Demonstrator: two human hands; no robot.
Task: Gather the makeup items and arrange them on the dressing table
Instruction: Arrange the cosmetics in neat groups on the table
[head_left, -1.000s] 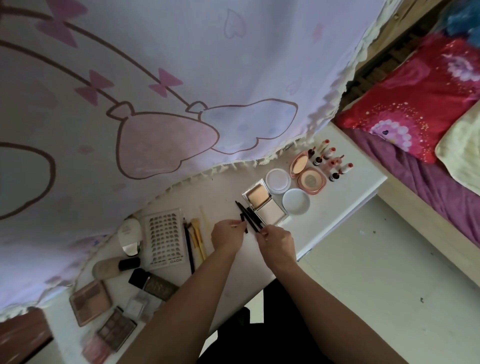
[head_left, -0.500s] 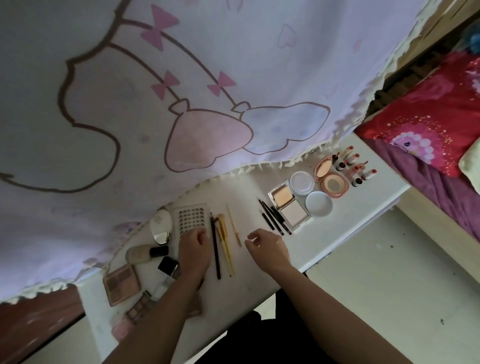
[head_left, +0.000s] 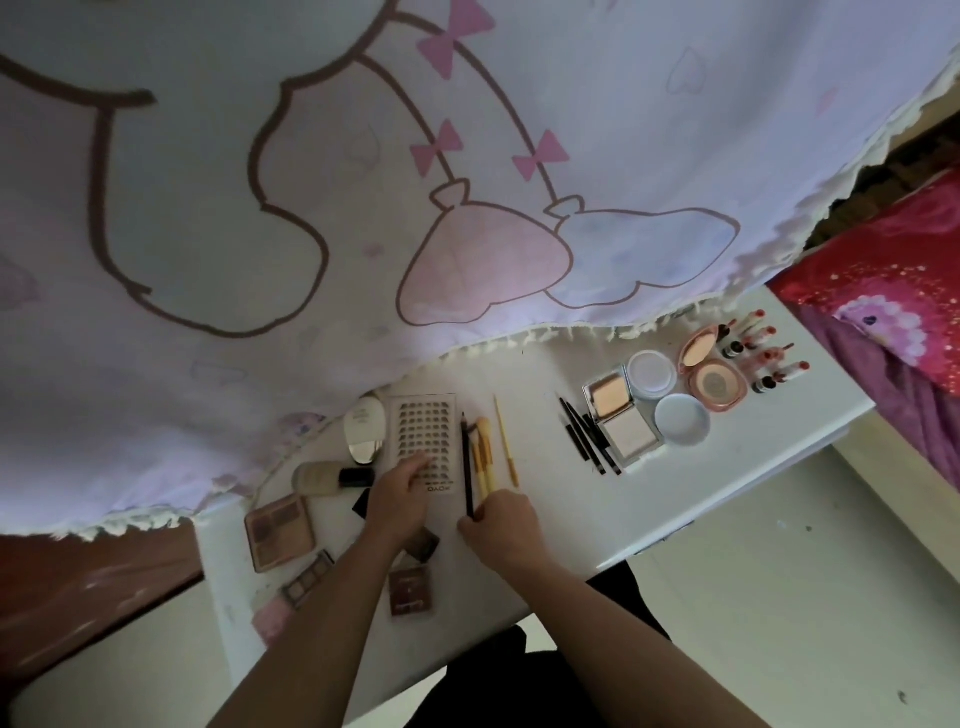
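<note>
- Two bare forearms are reaching up from the bottom of the view onto the white bench (head_left: 675, 499).
- A small brown square compact (head_left: 410, 592) is lying nearest the bench's front edge, between the two forearms.
- The right hand (head_left: 501, 525) is curling its fingers around the near ends of the long black pencil (head_left: 467, 467) and the yellow-handled brushes (head_left: 483, 457); whether it is gripping or only touching them cannot be told.
- The left hand (head_left: 400, 493) is lying with fingers spread loosely on the near end of the white card of false lash clusters (head_left: 423, 431), holding nothing.
- Left of that hand, brown eyeshadow palettes (head_left: 280, 530), a beige foundation bottle with a black cap (head_left: 332, 477) and a white oval compact (head_left: 365, 426) are sitting close together.
- A thin yellow stick (head_left: 505, 441) is lying just right of the brushes.
- Further right, slim black pencils (head_left: 587, 436) are lying side by side beside an open square silver powder compact (head_left: 618, 415).
- Beyond it, two round white jars (head_left: 680, 418), an open round pink compact (head_left: 714, 374) and a cluster of red lipsticks (head_left: 763, 358) are standing near the bench's far right corner.
- A pale cartoon-printed curtain (head_left: 363, 182) is hanging over the far side of the bench.
</note>
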